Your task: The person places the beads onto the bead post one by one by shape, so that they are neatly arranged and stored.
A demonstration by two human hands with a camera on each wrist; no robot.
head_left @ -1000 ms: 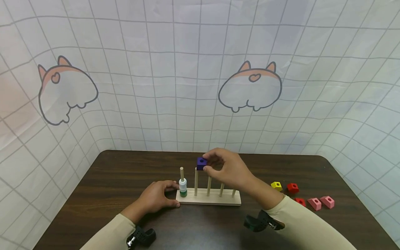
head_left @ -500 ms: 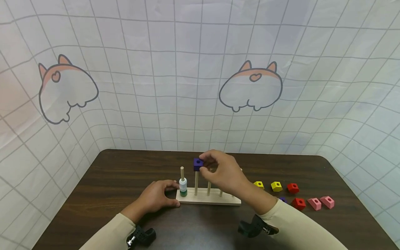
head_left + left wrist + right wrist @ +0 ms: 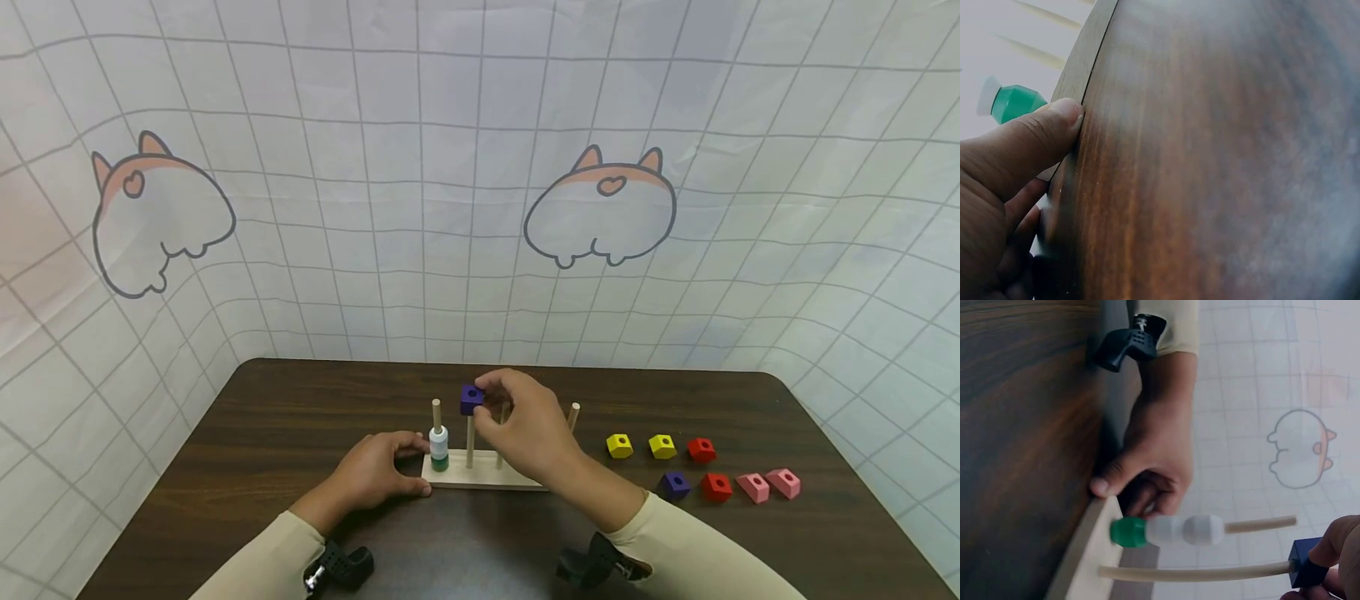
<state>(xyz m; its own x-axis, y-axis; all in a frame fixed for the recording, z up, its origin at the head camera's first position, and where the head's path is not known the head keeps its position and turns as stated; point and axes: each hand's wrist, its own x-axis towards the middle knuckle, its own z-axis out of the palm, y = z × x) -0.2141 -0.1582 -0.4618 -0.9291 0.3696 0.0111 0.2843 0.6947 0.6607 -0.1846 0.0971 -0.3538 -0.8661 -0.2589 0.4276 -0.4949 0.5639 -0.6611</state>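
A wooden peg stand [image 3: 483, 477] with a row of upright pegs stands on the table. My left hand [image 3: 377, 472] holds its left end, thumb [image 3: 1063, 115] against the front edge and fingers behind. The leftmost peg carries a green bead [image 3: 1127, 532] with white beads [image 3: 438, 442] above it. In my right hand [image 3: 527, 423] a dark purple block [image 3: 471, 400] with a hole is pinched between thumb and fingers. The block sits at the tip of the second peg [image 3: 1197, 574], which meets its underside. My right hand hides parts of the pegs farther right.
Right of the stand lie two yellow blocks [image 3: 619, 446], two red blocks [image 3: 717, 487], another purple block [image 3: 674, 485] and two pink blocks [image 3: 753, 488]. The dark wooden table [image 3: 300, 400] ends at a gridded curtain [image 3: 360, 208].
My right hand has shifted left and slightly down, bringing the purple block onto the second peg's tip. Its forearm uncovered blocks on the right. My left hand stays put.
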